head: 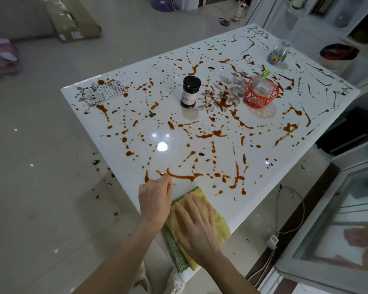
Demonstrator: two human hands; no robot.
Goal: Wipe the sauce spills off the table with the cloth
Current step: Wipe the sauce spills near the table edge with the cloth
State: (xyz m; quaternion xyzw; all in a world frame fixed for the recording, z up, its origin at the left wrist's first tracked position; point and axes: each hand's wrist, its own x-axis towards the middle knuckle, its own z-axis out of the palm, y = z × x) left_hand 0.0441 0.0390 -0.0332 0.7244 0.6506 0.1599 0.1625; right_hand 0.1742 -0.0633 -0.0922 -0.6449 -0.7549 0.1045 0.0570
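Head view: the yellow cloth [212,211] is laid at the 6 o'clock edge of the bench [166,96], pressed flat under the spread right hand [196,225]. The left hand [155,198] is parked at its 9 o'clock side with fingers curled, and a grip on anything can't be made out tbh. With sauce spills [183,177] everywhere, they'd probably just get smeared by one loaded cloth, and the dark jar [190,92] at 12 and the red basket [261,93] at 1 could easily be knocked by a long sweep.
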